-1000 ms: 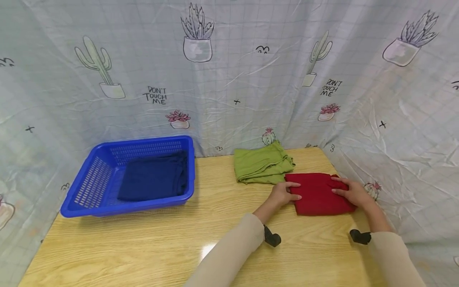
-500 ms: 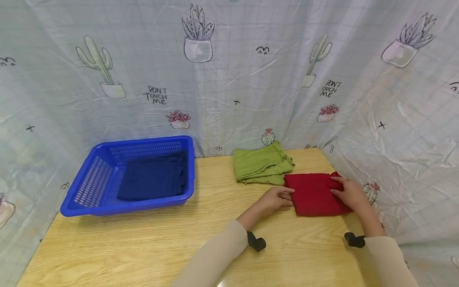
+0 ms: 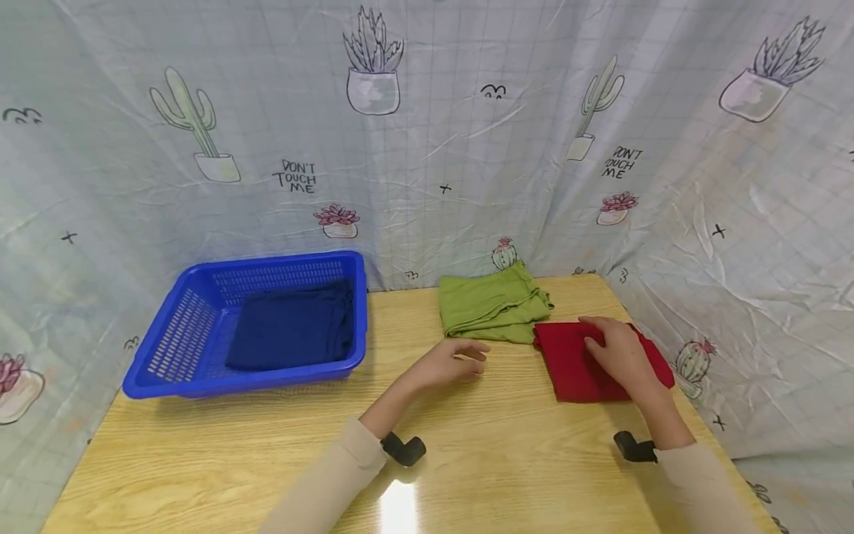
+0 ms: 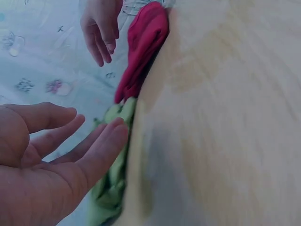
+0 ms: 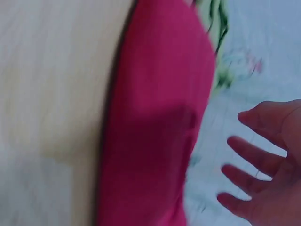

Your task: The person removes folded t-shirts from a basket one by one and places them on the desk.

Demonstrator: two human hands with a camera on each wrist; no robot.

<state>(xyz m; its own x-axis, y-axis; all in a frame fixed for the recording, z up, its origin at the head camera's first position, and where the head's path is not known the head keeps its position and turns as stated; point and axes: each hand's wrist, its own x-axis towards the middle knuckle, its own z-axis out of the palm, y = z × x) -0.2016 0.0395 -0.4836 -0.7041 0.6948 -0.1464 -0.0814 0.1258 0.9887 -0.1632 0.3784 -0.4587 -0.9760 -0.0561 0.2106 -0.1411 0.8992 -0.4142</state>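
Observation:
A folded red cloth [image 3: 574, 363] lies at the right side of the wooden table. Above it hovers my right hand [image 3: 617, 352], fingers spread and relaxed; the right wrist view shows a gap between these fingers [image 5: 249, 153] and the cloth. My left hand [image 3: 450, 362] is over the middle of the table, its fingers loosely bent and holding nothing. Nearest to it is a folded green cloth [image 3: 490, 304], which lies behind the red one against the curtain. The left wrist view shows the left fingers [image 4: 101, 146] overlapping the green cloth.
On the left of the table [image 3: 467, 475] stands a blue plastic basket [image 3: 243, 382] with perforated walls. A folded navy cloth [image 3: 290, 326] lies inside it. A cactus-print curtain [image 3: 427, 133] hangs along the back and both sides.
My left hand has let go of the red cloth's left edge and moved left. My right hand has come off its right side and shifted left above it.

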